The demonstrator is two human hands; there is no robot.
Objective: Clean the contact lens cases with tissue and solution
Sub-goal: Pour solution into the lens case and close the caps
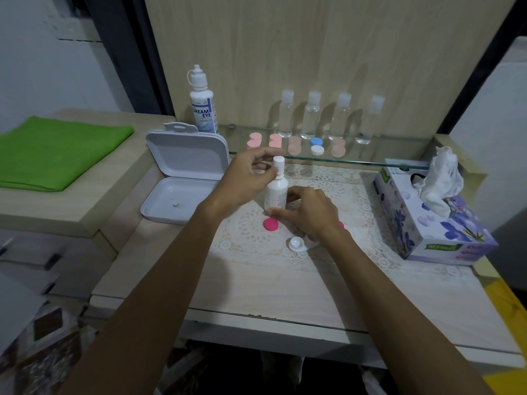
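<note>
Two hands on one small white solution bottle [276, 192], upright on the lace mat [336, 192] mid-worktop [256, 297]. Left hand [251, 173] grip: fingertips pinched on the white cap [279, 162]. Right hand [309, 212] grip: wrapped round the bottle's lower body. Opened lens case [297, 243], white, lies on the mat just below the right hand; pink lid [270, 224] beside the bottle base. Tissue box [433, 220] right, open white container [179, 181] left. More cases [317, 149] on glass shelf [370, 162] behind.

You sit at a pale wood table [256, 295] with a tall wood board [313, 52] behind and a white wall [42, 67] beside it.
</note>
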